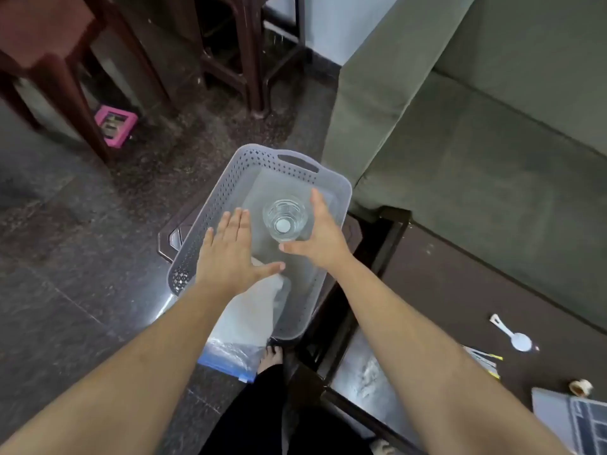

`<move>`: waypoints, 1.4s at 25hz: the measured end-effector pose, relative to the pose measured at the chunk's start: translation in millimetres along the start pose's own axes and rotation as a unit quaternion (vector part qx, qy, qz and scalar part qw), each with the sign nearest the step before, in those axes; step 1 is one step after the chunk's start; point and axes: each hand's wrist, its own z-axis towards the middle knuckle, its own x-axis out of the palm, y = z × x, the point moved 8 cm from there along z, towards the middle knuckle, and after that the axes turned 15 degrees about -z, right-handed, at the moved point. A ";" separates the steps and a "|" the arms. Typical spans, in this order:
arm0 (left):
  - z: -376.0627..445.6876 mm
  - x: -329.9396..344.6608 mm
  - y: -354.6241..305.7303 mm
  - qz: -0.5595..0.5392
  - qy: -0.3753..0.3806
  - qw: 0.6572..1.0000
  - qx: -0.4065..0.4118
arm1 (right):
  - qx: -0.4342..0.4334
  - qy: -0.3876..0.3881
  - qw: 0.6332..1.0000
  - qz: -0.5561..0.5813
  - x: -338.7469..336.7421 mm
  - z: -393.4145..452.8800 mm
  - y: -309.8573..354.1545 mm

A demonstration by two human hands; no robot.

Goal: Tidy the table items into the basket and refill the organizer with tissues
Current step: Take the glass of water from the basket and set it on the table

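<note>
Two hands hang over the grey perforated basket (210,205), and I read both as spread, gripping nothing. My left hand (230,254) lies flat with fingers straight and close together, thumb out toward 3 o'clock, above the basket's left wall. My right hand (320,236) is splayed around the clear drinking glass (285,221), fingers at its 2 o'clock side and thumb at its 6 o'clock; whether any finger touches the glass I cannot tell.

That glass stands upright on the basket floor, toward the far half. Beneath my left wrist, at 6 o'clock in the basket, a clear plastic bag with a blue zip edge (236,343) hangs out over the near rim.

On the dark table to my right, well apart from the basket, wait a white measuring spoon (515,336), a roll of tape (580,387) and some papers (486,362).

My worry is the basket's footing: it sits on a small dark stool (179,233) with its near end seemingly overhanging, so a careless push from either palm could tip it and send the glass to the stone floor (82,290). The trailing bag could also snag and drag.
</note>
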 end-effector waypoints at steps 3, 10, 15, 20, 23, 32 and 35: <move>17.7 10.7 12.7 -0.040 -0.020 0.999 -0.017 | 0.053 0.014 0.996 0.070 26.4 20.9 -12.3; 33.2 21.8 24.5 -0.068 -0.018 0.998 -0.003 | 0.114 -0.104 0.972 0.180 53.1 36.6 -28.8; 31.9 19.7 18.7 -0.052 -0.002 0.999 0.003 | 0.081 -0.080 0.978 0.177 45.9 43.1 -26.4; 22.1 23.3 -8.8 -0.033 -0.013 0.999 0.002 | -0.011 -0.032 0.987 0.158 8.2 37.3 -12.9; 16.6 31.3 -36.0 -0.035 -0.018 0.999 0.016 | -0.058 -0.045 0.982 0.176 -27.8 24.5 -14.7; 4.2 93.5 -187.8 0.015 0.012 0.982 0.186 | -0.078 -0.139 0.965 0.206 -151.1 -62.4 -143.0; -3.3 134.5 -240.3 0.035 0.043 0.973 0.222 | -0.026 -0.176 0.961 0.212 -176.9 -94.0 -218.9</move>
